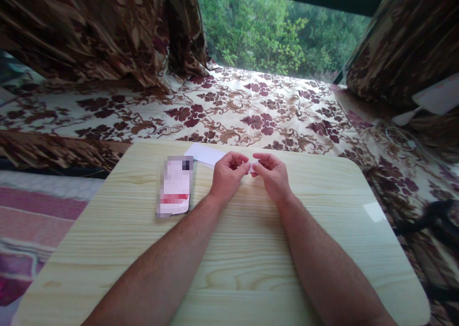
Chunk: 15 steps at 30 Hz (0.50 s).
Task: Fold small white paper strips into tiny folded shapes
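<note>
Both of my hands rest near the far edge of a pale wooden table [233,249]. My left hand [227,175] is curled, its fingers pinching the right end of a white sheet of paper [202,154] that lies flat on the table. My right hand [273,175] is curled too, its fingertips meeting the left hand's at the same edge of the paper. Most of the paper sticks out to the left behind my left hand. A phone [175,187] lies flat on the table just left of my left hand.
A bed with a floral cover [251,111] runs behind the table. Patterned curtains [107,29] hang either side of a window [279,29] onto trees. A white charger and cable [403,123] lie at the right. A striped blanket [32,221] is at the left.
</note>
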Each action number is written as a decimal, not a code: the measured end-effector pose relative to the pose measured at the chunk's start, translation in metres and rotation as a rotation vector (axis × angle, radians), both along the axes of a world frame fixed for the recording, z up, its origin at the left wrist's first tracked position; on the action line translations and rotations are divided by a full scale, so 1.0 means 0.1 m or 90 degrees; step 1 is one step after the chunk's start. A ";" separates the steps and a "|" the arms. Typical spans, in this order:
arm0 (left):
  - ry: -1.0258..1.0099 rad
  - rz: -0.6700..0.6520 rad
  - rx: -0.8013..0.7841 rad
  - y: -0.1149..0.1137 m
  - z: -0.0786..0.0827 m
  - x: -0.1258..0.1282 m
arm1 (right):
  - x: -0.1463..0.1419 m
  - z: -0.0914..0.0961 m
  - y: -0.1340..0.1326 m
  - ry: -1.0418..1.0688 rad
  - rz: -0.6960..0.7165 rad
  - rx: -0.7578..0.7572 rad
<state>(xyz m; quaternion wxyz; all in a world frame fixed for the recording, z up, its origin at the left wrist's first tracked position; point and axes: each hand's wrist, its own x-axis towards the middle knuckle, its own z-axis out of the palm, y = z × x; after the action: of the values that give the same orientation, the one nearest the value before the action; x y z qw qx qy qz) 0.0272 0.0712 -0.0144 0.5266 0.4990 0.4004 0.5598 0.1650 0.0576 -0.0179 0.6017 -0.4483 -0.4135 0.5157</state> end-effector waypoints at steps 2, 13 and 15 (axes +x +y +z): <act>0.003 0.007 0.018 0.00 0.00 0.00 | 0.00 0.00 0.00 0.007 -0.006 -0.002; 0.012 0.021 0.019 -0.02 0.03 0.02 | -0.02 0.00 0.00 -0.013 -0.011 0.010; 0.018 0.026 0.017 -0.02 0.03 0.02 | -0.02 0.00 0.00 -0.014 -0.011 0.014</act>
<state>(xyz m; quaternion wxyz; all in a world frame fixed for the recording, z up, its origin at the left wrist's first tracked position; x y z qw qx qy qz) 0.0289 0.0689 -0.0111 0.5024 0.5059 0.4105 0.5685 0.1634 0.0574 -0.0180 0.6062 -0.4510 -0.4220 0.5011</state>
